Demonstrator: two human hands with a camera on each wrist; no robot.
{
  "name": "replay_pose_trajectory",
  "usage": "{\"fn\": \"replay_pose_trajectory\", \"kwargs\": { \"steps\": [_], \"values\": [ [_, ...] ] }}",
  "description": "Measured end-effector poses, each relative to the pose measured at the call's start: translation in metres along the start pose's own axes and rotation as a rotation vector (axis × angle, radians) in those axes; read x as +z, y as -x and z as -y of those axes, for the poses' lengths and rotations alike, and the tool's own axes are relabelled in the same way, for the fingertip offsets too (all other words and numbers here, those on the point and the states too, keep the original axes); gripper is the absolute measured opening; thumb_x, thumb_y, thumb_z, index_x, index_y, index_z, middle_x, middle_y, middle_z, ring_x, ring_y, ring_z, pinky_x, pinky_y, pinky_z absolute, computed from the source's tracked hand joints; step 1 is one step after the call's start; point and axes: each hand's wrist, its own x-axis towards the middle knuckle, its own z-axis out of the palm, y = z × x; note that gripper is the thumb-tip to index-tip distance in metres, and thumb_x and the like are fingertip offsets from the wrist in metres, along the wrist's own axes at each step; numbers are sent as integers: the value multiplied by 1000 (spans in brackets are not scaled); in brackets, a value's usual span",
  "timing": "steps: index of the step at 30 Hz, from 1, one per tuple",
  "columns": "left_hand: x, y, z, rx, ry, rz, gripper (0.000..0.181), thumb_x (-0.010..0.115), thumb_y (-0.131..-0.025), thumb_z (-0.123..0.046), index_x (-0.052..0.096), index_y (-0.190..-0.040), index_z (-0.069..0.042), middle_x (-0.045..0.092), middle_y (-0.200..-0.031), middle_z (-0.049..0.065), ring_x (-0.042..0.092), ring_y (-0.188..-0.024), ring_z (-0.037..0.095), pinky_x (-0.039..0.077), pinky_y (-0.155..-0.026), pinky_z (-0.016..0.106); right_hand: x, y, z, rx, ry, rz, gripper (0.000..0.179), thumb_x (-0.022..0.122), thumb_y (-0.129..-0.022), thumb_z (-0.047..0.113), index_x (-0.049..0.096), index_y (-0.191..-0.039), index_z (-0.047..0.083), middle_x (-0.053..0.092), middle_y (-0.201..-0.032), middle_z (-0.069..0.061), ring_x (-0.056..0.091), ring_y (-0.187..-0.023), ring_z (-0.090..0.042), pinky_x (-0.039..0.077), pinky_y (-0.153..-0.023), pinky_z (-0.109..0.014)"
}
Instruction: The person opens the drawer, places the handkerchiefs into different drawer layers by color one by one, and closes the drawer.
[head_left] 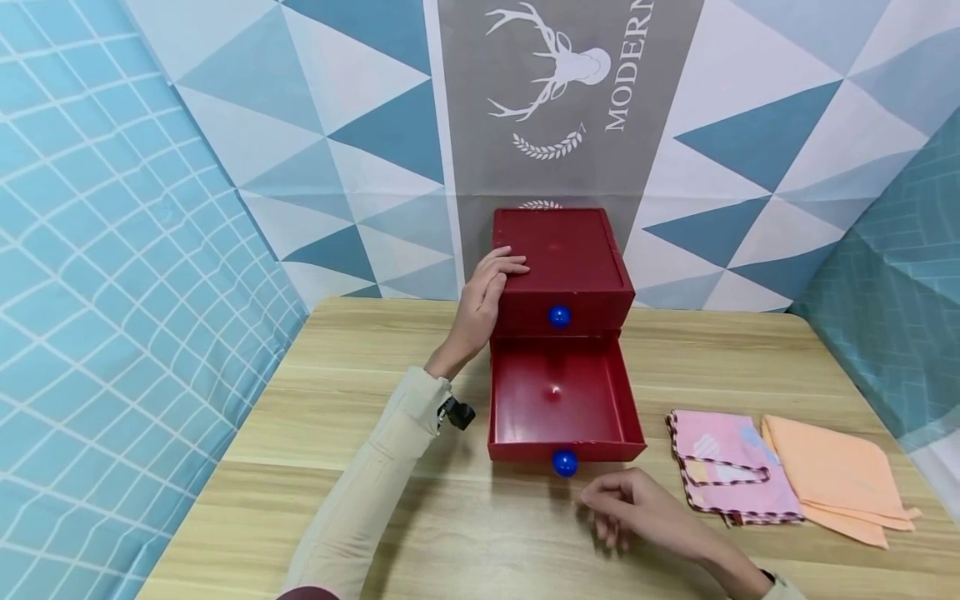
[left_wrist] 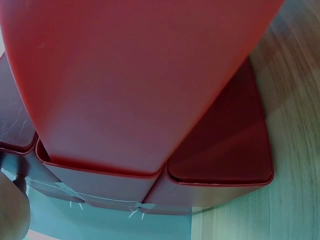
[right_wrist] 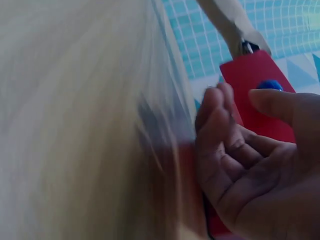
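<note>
A dark red drawer cabinet (head_left: pixel 555 242) stands against the back wall. My left hand (head_left: pixel 480 304) rests on its left top edge, fingers on the top and nothing gripped. The lower drawer (head_left: pixel 525 408) is pulled out, with no contents visible inside. A blue round knob (head_left: pixel 565 463) sits on its front. Just right of that knob is my right hand (head_left: pixel 641 508), apart from it, fingers loosely bent and holding nothing. The upper drawer, with its own blue knob (head_left: pixel 559 317), is closed. In the left wrist view, the pulled-out drawer's red side (left_wrist: pixel 140 90) fills the middle.
To the right on the wooden table (head_left: pixel 337 358) lie a folded pink patterned cloth (head_left: pixel 720 442) with checked trim and a folded orange cloth (head_left: pixel 832 458) beside it. A patterned wall covering (head_left: pixel 390 108) rises behind the cabinet.
</note>
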Motion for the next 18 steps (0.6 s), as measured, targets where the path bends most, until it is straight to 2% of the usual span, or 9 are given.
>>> {"fn": "replay_pose_trajectory", "kwargs": {
  "steps": [5, 9, 18],
  "values": [
    [-1, 0, -1, 7, 5, -4, 32, 34, -100, 7, 63, -112, 14, 57, -127, 32, 36, -135, 49, 22, -120, 46, -20, 14, 4, 22, 178, -102, 29, 54, -103, 23, 70, -105, -1, 68, -75, -9, 66, -61, -18, 56, -51, -34],
    [-1, 1, 0, 10, 10, 0, 32, 34, -100, 6, 62, -113, 14, 57, -127, 32, 35, -136, 49, 22, -120, 47, -36, 24, 13, 15, 333, -232, 26, 56, -102, 24, 69, -101, 1, 68, -75, -5, 65, -61, -17, 55, -51, -33],
    [-1, 2, 2, 14, 10, -2, 33, 33, -101, 6, 63, -113, 13, 58, -128, 31, 36, -137, 47, 22, -120, 45, -68, 43, 34, -9, 612, -519, 17, 61, -100, 21, 70, -103, 8, 66, -72, 3, 62, -61, -9, 48, -52, -25]
  ]
}}
